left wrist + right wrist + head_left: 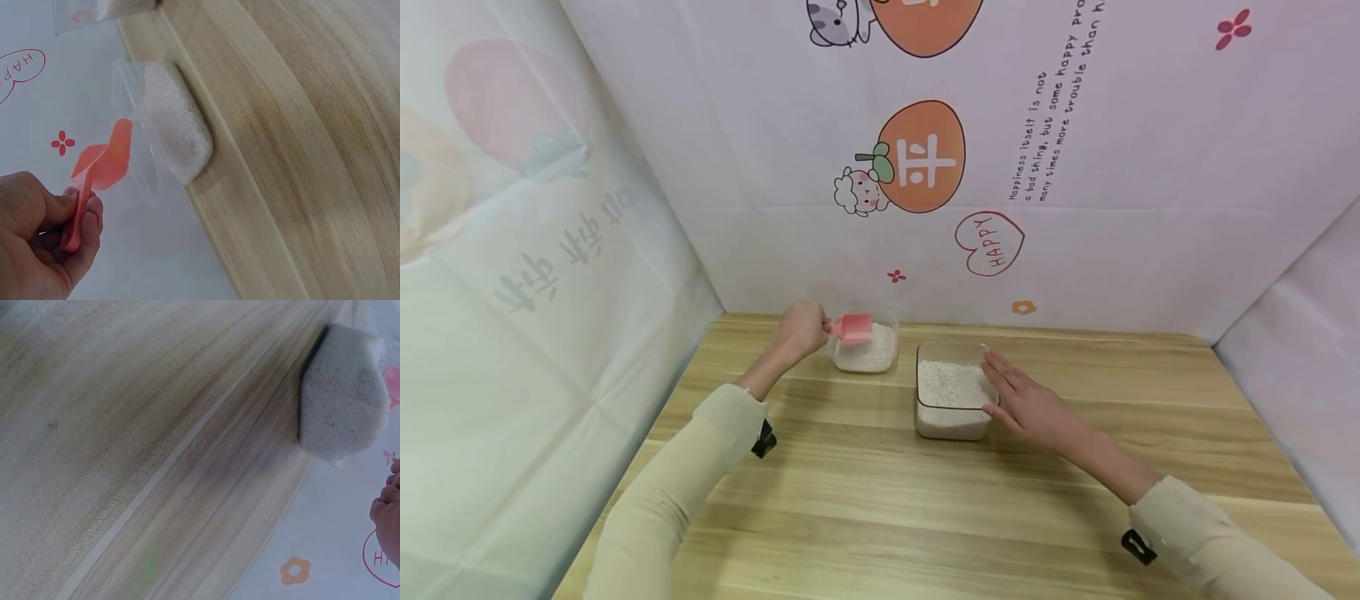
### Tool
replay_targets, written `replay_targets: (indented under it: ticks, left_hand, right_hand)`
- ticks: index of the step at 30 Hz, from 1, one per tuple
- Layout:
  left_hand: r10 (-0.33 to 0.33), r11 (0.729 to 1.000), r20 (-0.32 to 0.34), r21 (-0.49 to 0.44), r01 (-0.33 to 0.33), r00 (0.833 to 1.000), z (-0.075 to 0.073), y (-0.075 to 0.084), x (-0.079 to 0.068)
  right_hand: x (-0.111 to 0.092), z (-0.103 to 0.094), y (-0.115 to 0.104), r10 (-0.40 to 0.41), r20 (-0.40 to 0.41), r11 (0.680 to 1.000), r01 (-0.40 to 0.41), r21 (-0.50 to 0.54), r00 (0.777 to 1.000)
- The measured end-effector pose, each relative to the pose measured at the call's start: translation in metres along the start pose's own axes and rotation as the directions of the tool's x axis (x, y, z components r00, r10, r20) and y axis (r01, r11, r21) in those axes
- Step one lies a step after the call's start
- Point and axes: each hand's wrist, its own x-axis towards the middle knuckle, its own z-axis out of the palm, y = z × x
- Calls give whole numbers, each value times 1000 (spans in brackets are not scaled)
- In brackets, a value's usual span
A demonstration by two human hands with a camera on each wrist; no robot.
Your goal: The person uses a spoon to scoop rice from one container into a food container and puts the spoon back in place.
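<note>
In the head view my left hand (803, 327) grips a pink scoop (854, 329) by its handle. The scoop is tilted over a small clear plastic tub (896, 335) holding white rice-like grains (877, 345). Seen from the left wrist, thumb and fingers pinch the handle, and the scoop bowl (106, 167) is beside the tub's rim; its inside is hidden. My right hand (1036, 410) rests its extended fingers against the right side of a larger clear square container (955, 423), partly filled with similar white grains. The right wrist view catches that hand (389, 519) only at its edge.
Both containers stand on a wood-grain table (850, 517), the small tub close to its back edge. A white printed sheet (775, 167) hangs behind, with more sheeting on the left (550, 350) and right (1300, 333). Dark clips sit by both sleeves.
</note>
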Motion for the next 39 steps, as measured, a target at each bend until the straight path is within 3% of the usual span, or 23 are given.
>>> replay_targets:
  ticks: [13, 24, 28, 34, 39]
  left_hand:
    - [110, 992, -1, 56, -110, 994, -3, 1, -9]
    - [122, 987, -17, 109, -120, 992, -4, -1, -15]
    - [134, 988, 5, 76, -134, 991, -8, -1, -17]
    - [158, 987, 41, -46, -156, 987, -19, 1, -21]
    - [209, 972, 54, -117, -202, 976, -29, 15, -27]
  right_hand:
    - [-1, -2, 0, -13, -11, 1000, 13, -10, 1000]
    - [-1, -1, 0, -23, -16, 1000, 23, -7, 1000]
    - [-1, 0, 0, -23, -17, 1000, 22, -12, 1000]
    - [0, 0, -2, -19, -27, 1000, 19, 0, 999]
    - [0, 0, -1, -27, -38, 1000, 27, -10, 999]
